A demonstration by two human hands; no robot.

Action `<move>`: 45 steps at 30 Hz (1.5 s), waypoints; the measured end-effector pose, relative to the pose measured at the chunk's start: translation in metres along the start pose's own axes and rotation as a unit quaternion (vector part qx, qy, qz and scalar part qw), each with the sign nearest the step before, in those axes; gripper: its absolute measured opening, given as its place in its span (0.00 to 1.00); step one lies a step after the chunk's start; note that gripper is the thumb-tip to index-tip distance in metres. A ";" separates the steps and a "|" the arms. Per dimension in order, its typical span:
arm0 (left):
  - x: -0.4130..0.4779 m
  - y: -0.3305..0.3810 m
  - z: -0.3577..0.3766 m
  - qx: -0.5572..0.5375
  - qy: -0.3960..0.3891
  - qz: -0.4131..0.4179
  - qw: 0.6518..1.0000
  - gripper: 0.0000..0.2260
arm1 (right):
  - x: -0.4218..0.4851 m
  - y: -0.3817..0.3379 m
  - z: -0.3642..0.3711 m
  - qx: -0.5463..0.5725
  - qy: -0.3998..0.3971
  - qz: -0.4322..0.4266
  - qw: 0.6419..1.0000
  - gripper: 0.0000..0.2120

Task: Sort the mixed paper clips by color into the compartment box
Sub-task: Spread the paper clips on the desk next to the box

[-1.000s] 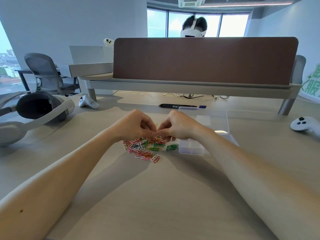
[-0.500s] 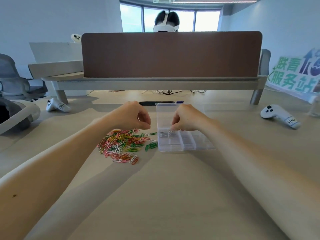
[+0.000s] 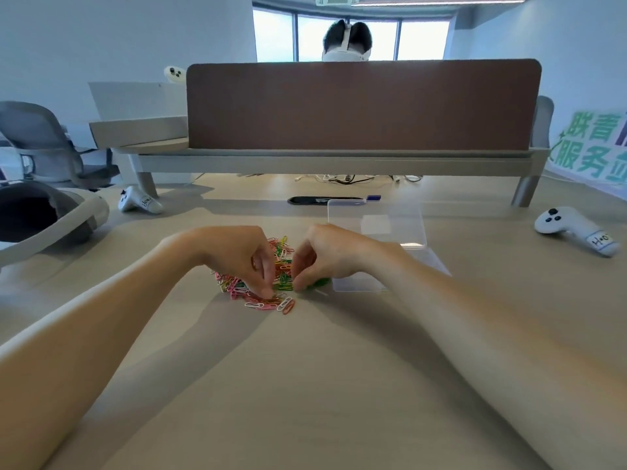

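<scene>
A mixed pile of paper clips [image 3: 271, 301] in pink, green, orange, yellow and white lies on the desk in front of me. My left hand [image 3: 234, 256] reaches down into the pile's near side, thumb and fingertips pinched on a paper clip. My right hand [image 3: 329, 256] is at the pile's right edge, its curled thumb and fingers pinching a green paper clip [image 3: 283, 285]. The clear compartment box [image 3: 356, 285] sits just right of the pile, partly hidden by my right wrist. Its lid [image 3: 376, 222] stands open behind it.
A white controller [image 3: 576, 230] lies at the right and another controller [image 3: 139, 204] at the back left. A headset [image 3: 51, 218] rests at the left edge. A brown desk divider [image 3: 363, 103] closes the back, with a person wearing a headset behind it.
My right hand has come back from the compartment box to the pile's right edge. My left hand has dropped lower into the clips.
</scene>
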State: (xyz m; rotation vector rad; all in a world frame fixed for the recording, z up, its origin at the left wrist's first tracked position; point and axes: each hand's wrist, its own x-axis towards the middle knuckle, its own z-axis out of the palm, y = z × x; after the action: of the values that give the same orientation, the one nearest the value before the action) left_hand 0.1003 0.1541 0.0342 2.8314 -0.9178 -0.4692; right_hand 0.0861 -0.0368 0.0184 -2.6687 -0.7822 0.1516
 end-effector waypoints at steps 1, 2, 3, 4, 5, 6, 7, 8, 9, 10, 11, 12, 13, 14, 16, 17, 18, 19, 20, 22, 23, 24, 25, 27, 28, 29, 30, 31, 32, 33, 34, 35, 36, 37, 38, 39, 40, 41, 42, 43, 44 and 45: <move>-0.002 -0.002 0.002 -0.001 0.004 0.000 1.000 0.07 | 0.002 -0.005 0.003 -0.005 -0.004 -0.008 1.000 0.06; -0.002 -0.003 0.003 -0.002 0.006 0.001 1.000 0.05 | 0.004 -0.007 0.006 -0.010 -0.006 -0.014 1.000 0.07; -0.003 -0.004 0.004 -0.003 0.008 0.000 1.000 0.04 | 0.006 -0.010 0.009 -0.016 -0.007 -0.020 1.000 0.08; -0.005 -0.004 0.004 -0.003 0.009 -0.005 1.000 0.04 | 0.008 -0.012 0.012 -0.022 -0.009 -0.026 0.999 0.08; -0.006 -0.005 0.004 -0.004 0.009 -0.009 1.000 0.04 | 0.009 -0.013 0.014 -0.028 -0.009 -0.031 0.999 0.09; -0.007 -0.006 0.003 -0.003 0.008 -0.013 1.000 0.05 | 0.010 -0.014 0.016 -0.031 -0.008 -0.035 0.999 0.08; -0.008 -0.007 0.003 -0.002 0.008 -0.015 1.000 0.05 | 0.010 -0.015 0.017 -0.031 -0.006 -0.037 0.999 0.08; -0.009 -0.008 0.003 -0.003 0.007 -0.017 1.000 0.06 | 0.010 -0.016 0.017 -0.032 -0.005 -0.038 0.999 0.07; -0.009 -0.009 0.004 -0.005 0.007 -0.020 1.000 0.06 | 0.011 -0.016 0.017 -0.036 -0.004 -0.039 0.999 0.06; -0.009 -0.009 0.004 -0.006 0.009 -0.022 1.000 0.06 | 0.010 -0.015 0.017 -0.041 -0.006 -0.038 0.998 0.05; -0.009 -0.009 0.004 -0.008 0.011 -0.025 1.000 0.06 | 0.010 -0.015 0.016 -0.047 -0.009 -0.036 0.998 0.04; -0.009 -0.009 0.004 -0.010 0.015 -0.027 0.999 0.06 | 0.009 -0.015 0.016 -0.052 -0.013 -0.032 0.998 0.04; -0.008 -0.010 0.004 -0.013 0.019 -0.027 0.999 0.06 | 0.008 -0.015 0.016 -0.060 -0.018 -0.029 0.998 0.04; -0.008 -0.009 0.004 -0.016 0.026 -0.026 0.999 0.06 | 0.008 -0.015 0.016 -0.067 -0.023 -0.027 0.997 0.05; -0.008 -0.009 0.005 -0.020 0.040 -0.022 0.999 0.05 | 0.007 -0.015 0.015 -0.078 -0.027 -0.022 0.996 0.05; -0.008 -0.009 0.005 -0.024 0.045 -0.017 0.999 0.05 | 0.006 -0.015 0.014 -0.081 -0.026 -0.020 0.996 0.05; -0.008 -0.008 0.005 -0.029 0.046 -0.013 0.998 0.05 | 0.006 -0.015 0.012 -0.081 -0.025 -0.017 0.996 0.05; -0.008 -0.007 0.005 -0.031 0.042 -0.011 0.999 0.05 | 0.005 -0.015 0.010 -0.077 -0.024 -0.012 0.997 0.05; -0.008 -0.007 0.005 -0.030 0.036 -0.010 0.999 0.06 | 0.003 -0.015 0.008 -0.072 -0.025 -0.007 0.997 0.05; -0.008 -0.006 0.005 -0.022 0.021 -0.011 0.999 0.06 | 0.002 -0.015 0.005 -0.068 -0.029 0.000 0.997 0.05; -0.008 -0.006 0.005 -0.017 0.016 -0.012 1.000 0.06 | 0.001 -0.015 0.004 -0.068 -0.032 0.002 0.997 0.06; -0.008 -0.006 0.005 -0.011 0.016 -0.016 1.000 0.06 | 0.001 -0.015 0.003 -0.069 -0.034 0.002 0.997 0.06; -0.008 -0.006 0.005 -0.004 0.017 -0.022 1.000 0.07 | 0.001 -0.014 0.002 -0.069 -0.037 0.002 0.997 0.05; -0.009 -0.006 0.004 0.013 0.019 -0.035 0.999 0.09 | 0.001 -0.013 0.000 -0.067 -0.045 0.001 0.997 0.03; -0.009 -0.005 0.004 0.021 0.020 -0.038 0.999 0.10 | 0.000 -0.012 -0.001 -0.063 -0.050 0.000 0.997 0.02; -0.009 -0.005 0.004 0.029 0.023 -0.037 0.999 0.10 | 0.000 -0.012 -0.001 -0.058 -0.050 -0.002 0.997 0.02; -0.009 -0.005 0.004 0.031 0.030 -0.034 0.998 0.09 | 0.000 -0.012 -0.001 -0.054 -0.048 -0.003 0.997 0.01; -0.009 -0.004 0.004 0.029 0.040 -0.031 0.998 0.07 | 0.000 -0.012 -0.002 -0.052 -0.042 -0.005 0.998 0.02; -0.009 -0.004 0.004 0.024 0.048 -0.027 0.998 0.06 | 0.000 -0.011 -0.002 -0.051 -0.038 -0.006 0.998 0.03; -0.009 -0.004 0.004 0.021 0.053 -0.025 0.998 0.05 | 0.000 -0.011 -0.002 -0.052 -0.036 -0.008 0.998 0.04; -0.009 -0.004 0.004 0.020 0.055 -0.023 0.998 0.05 | 0.000 -0.011 -0.002 -0.054 -0.038 -0.010 0.998 0.04; -0.009 -0.004 0.005 0.023 0.054 -0.023 0.998 0.05 | -0.001 -0.012 -0.002 -0.056 -0.042 -0.012 0.997 0.03; -0.009 -0.003 0.005 0.026 0.050 -0.023 0.998 0.06 | -0.001 -0.012 -0.001 -0.058 -0.048 -0.012 0.997 0.03; -0.008 -0.003 0.006 0.028 0.043 -0.023 0.998 0.06 | -0.001 -0.012 0.000 -0.061 -0.055 -0.012 0.997 0.03; -0.007 -0.003 0.007 0.029 0.037 -0.024 0.999 0.05 | 0.000 -0.013 0.001 -0.065 -0.059 -0.013 0.996 0.04; -0.007 -0.003 0.007 0.031 0.035 -0.025 0.999 0.05 | 0.000 -0.013 0.002 -0.070 -0.060 -0.013 0.996 0.04; -0.006 -0.002 0.008 0.034 0.033 -0.025 0.999 0.04 | 0.000 -0.013 0.002 -0.074 -0.058 -0.014 0.995 0.03; -0.006 -0.001 0.008 0.038 0.031 -0.026 0.998 0.03 | 0.000 -0.013 0.003 -0.076 -0.056 -0.013 0.995 0.02; -0.005 -0.001 0.009 0.042 0.028 -0.026 0.998 0.02 | -0.001 -0.014 0.003 -0.077 -0.055 -0.014 0.995 0.01; -0.005 0.000 0.010 0.045 0.024 -0.025 0.998 0.02 | -0.001 -0.014 0.004 -0.079 -0.056 -0.013 0.995 0.01; -0.005 0.000 0.010 0.050 0.019 -0.024 0.998 0.01 | -0.001 -0.015 0.004 -0.083 -0.058 -0.011 0.995 0.02; -0.005 0.001 0.011 0.054 0.017 -0.022 0.998 0.01 | -0.002 -0.015 0.005 -0.086 -0.060 -0.009 0.994 0.03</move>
State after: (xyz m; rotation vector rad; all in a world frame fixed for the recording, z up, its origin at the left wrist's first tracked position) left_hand 0.0929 0.1561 0.0255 2.9534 -0.9020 -0.3849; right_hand 0.0764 -0.0245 0.0196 -2.8349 -0.8934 0.2541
